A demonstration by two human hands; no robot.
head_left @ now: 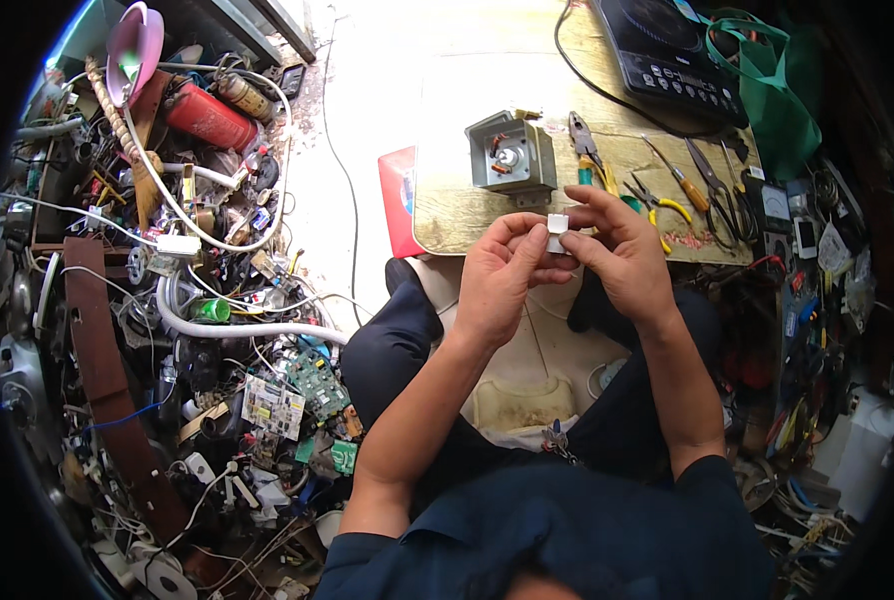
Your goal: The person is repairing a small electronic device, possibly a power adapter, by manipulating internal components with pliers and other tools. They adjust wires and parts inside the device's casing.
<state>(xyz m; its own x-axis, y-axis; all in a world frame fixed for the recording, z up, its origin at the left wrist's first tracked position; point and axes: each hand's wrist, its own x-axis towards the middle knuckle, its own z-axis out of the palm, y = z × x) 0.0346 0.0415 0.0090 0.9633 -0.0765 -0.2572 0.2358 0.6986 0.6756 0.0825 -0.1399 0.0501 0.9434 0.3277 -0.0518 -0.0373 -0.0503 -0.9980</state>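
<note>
Just over the near edge of a worn wooden board (487, 80), both hands grip a small white plastic piece (558, 224) with a squarish upper part. My left hand (504, 275) pinches it from the left with bent fingers, while my right hand (622, 260) has its thumb on it and its index finger raised behind. Beyond them sits a metal component (535, 165) in an open housing with a central round terminal. Lineman's pliers (583, 140), smaller yellow-handled pliers (672, 210), a wooden-handled tool (687, 185) and scissors (712, 180) lie to its right.
A black induction cooker (667, 60) and green bag (772, 100) are at back right. A red flat object (397, 200) sticks out left of the board. Piles of cables, circuit boards (312, 385), a red cylinder (207, 115) and mixed parts crowd both sides.
</note>
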